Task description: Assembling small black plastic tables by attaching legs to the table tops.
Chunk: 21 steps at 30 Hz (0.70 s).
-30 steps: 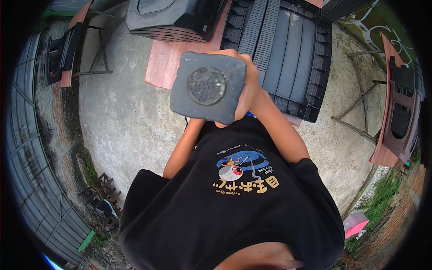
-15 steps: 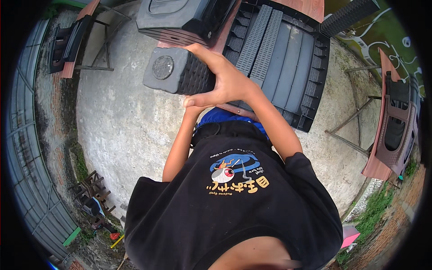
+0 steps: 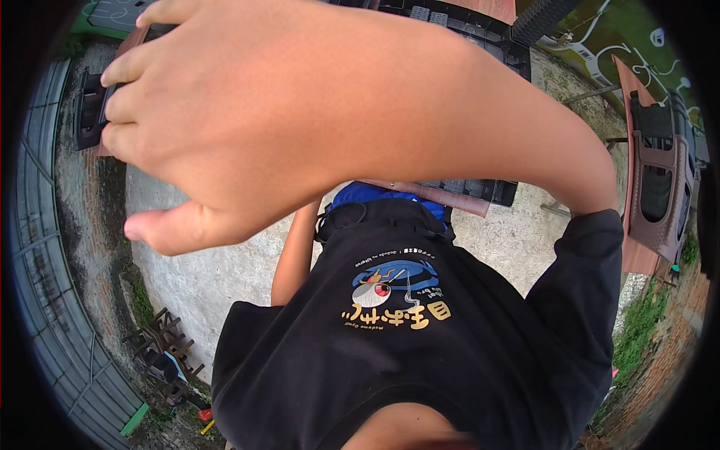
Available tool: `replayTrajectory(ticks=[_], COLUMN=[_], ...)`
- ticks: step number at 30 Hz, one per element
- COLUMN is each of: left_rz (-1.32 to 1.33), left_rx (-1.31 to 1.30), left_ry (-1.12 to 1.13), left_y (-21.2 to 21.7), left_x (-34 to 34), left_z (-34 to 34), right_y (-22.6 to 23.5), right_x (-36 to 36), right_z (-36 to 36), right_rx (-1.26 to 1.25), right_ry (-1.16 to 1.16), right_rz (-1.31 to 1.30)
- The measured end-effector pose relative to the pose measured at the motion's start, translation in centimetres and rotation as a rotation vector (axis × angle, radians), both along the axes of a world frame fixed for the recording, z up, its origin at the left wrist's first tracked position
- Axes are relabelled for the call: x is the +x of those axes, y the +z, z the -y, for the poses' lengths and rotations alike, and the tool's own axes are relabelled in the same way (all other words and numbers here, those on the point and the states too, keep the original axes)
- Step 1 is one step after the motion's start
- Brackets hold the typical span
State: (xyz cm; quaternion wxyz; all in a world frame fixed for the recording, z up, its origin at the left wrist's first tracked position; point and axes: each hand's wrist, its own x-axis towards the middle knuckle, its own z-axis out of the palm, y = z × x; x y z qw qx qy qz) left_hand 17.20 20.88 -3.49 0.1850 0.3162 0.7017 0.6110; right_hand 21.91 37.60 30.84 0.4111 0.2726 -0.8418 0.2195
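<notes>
My right hand is raised close to the camera and fills the upper left and middle of the view. Its back faces me, the fingers are apart and the thumb stretches out below them; nothing shows in its grasp. My left forearm rises from the lower middle, but the left hand is hidden behind the right one. No part of the black woven-textured block is visible. Beyond my right wrist, pieces of a black ribbed plastic panel show on a reddish-brown board.
A brown plastic part with oval openings sits on a reddish board at the right. At the left edge stands a corrugated metal wall. Dark wooden pieces lie at the lower left on the ground.
My right hand has let go of the black textured block and come up toward the camera, fingers spreading. It now covers the block's former place and most of the black panel.
</notes>
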Motion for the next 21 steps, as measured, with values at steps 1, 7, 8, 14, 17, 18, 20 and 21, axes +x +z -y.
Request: replayTrajectory(ticks=[1,7,8,14,17,18,20,21], left_rz=[-0.018,-0.117,-0.108,0.007,0.032,0.050,0.003,-0.039], left_rx=[-0.018,0.173,0.187,0.263,0.200,0.221,0.203,0.169], left_ry=[0.004,0.063,0.033,0.053,0.066,0.047,0.028,0.028], left_y=[1.1,4.9,4.7,4.4,2.6,3.1,3.1,2.9], left_x=[0.3,1.7,1.7,1.6,1.3,1.3,1.1,1.1], left_z=[0.0,-2.9,-3.5,-2.5,-1.9,-2.3,-2.6,-1.9], right_y=[-1.5,6.0,4.5,-1.4,1.8,3.9,4.0,0.7], right_x=[0.3,0.2,0.1,-2.5,-2.7,-2.5,-2.1,-2.7], right_z=[0.5,0.3,0.5,2.0,1.9,1.4,1.0,1.3], right_rx=[0.202,0.428,0.429,0.429,0.429,0.436,0.400,0.386], right_ry=[-0.022,0.050,0.017,0.026,0.084,0.113,0.113,0.083], right_rz=[0.241,0.668,0.680,0.810,0.871,0.884,0.841,0.910])
